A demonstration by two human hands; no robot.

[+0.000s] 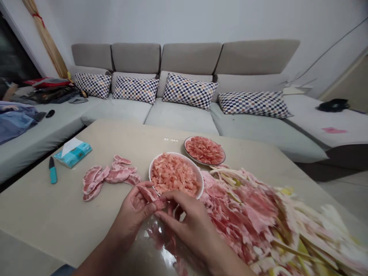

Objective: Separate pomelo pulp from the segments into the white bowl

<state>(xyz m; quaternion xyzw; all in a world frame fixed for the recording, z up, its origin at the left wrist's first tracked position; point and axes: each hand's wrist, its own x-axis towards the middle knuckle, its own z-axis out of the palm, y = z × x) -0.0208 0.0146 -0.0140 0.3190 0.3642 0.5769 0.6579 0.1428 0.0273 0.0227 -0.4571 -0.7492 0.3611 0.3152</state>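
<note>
Between both my hands is a pink pomelo segment (pixel 150 195), held over the table just in front of a white bowl. My left hand (pixel 130 211) is closed around its left end, thumb on the near side. Thumb and fingertips of my right hand (pixel 191 218) pinch its right end. The white bowl (pixel 201 188) is heaped with peeled pomelo flesh (pixel 174 174). Left of it lie several unpeeled pomelo segments (pixel 119 174). A large pile of pink membranes and pale peel (pixel 253 211) spreads to the right of my right hand.
Behind the bowl stands a dark-rimmed plate (pixel 186 150) of redder flesh. A tissue pack (pixel 75 154) and a small knife with a turquoise handle (pixel 53 174) lie at the table's left. Wet scraps (pixel 161 235) are on the tabletop near me. A grey sofa (pixel 181 122) runs behind the table.
</note>
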